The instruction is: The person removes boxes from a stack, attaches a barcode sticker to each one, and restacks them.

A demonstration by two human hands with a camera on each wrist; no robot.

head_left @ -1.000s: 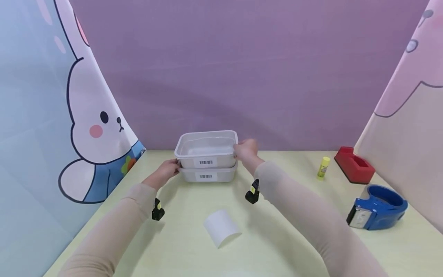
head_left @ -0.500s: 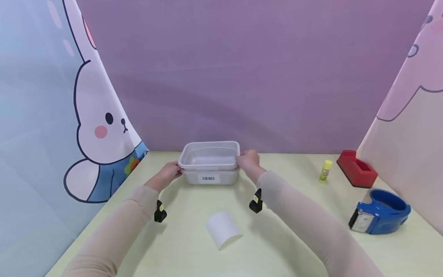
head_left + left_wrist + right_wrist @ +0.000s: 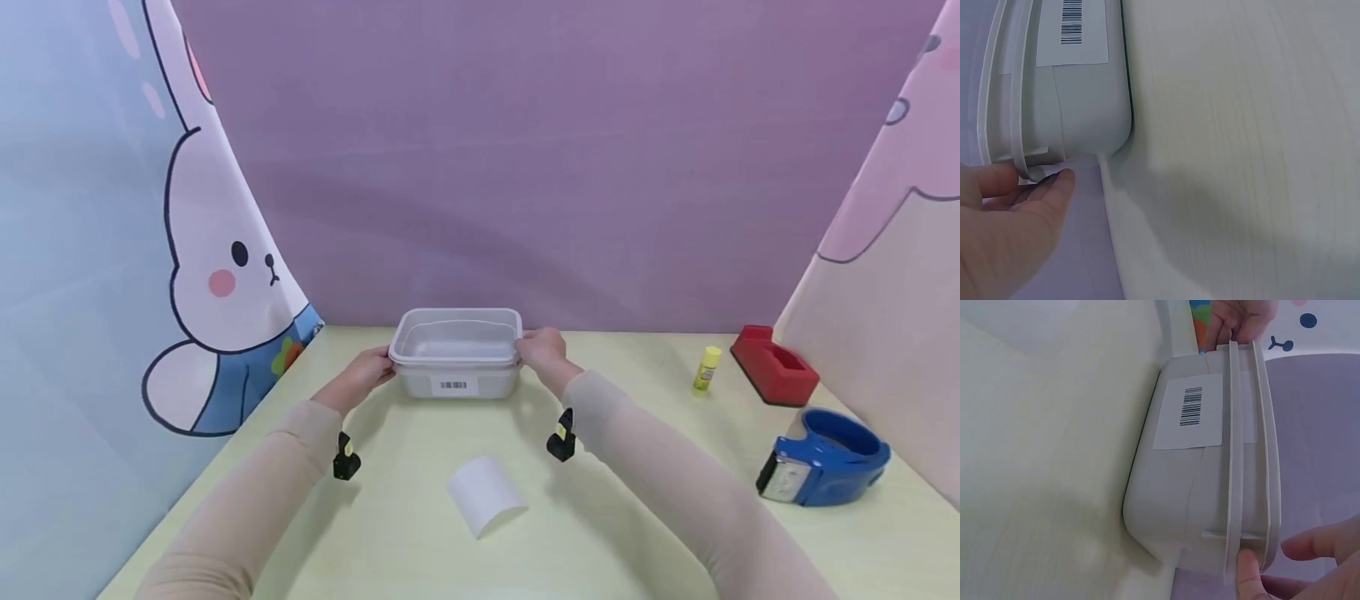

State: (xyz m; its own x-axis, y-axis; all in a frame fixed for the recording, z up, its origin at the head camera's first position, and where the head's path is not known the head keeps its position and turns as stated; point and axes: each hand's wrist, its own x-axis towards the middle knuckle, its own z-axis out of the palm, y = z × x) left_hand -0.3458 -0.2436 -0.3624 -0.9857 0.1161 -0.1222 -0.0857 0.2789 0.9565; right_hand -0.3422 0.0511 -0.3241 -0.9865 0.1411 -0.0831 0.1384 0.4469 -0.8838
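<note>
Two pale plastic storage boxes stand nested at the back of the table, the upper box (image 3: pixel 457 361) sunk into the lower box (image 3: pixel 492 387). A barcode label (image 3: pixel 1072 44) is on the lower box's front wall. My left hand (image 3: pixel 362 377) holds the left end, its thumb by the upper rim and fingers below the lower one. At the right end my right hand (image 3: pixel 545 352) grips the rim area; in the right wrist view a fingertip (image 3: pixel 1248 565) touches near the gap between the rims. The rims partly hide some fingers.
A curled white paper sheet (image 3: pixel 486 493) lies in front of the boxes. To the right are a yellow glue stick (image 3: pixel 706 371), a red holder (image 3: pixel 775 367) and a blue tape dispenser (image 3: pixel 825 462). A purple backdrop (image 3: pixel 480 167) rises behind the table.
The upper box has come down into the lower one, covering its own front label behind the lower wall. Both hands have stayed at its ends, and the head view has shifted slightly.
</note>
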